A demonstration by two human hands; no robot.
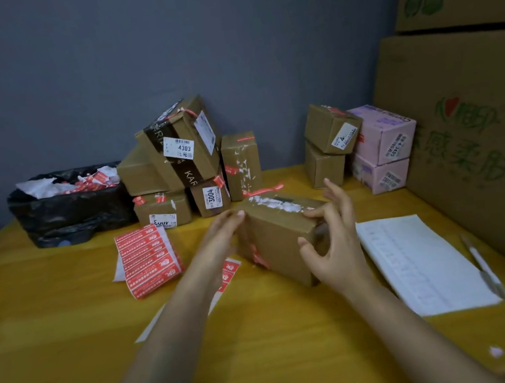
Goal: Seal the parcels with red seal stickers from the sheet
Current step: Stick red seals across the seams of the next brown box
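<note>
A brown cardboard parcel lies on the yellow table in front of me, with torn white label remains on top and a red sticker on its near-left corner. My left hand rests flat against the parcel's left side, fingers straight. My right hand holds the parcel's right end, thumb and index finger curled round the corner. A sheet of red seal stickers lies to the left. A partly used strip sits under my left forearm.
Sealed brown parcels are piled at the back centre, more brown and pink boxes at the back right. A black bag of sticker scraps stands at the left. White paper and a pen lie right, beside large cartons.
</note>
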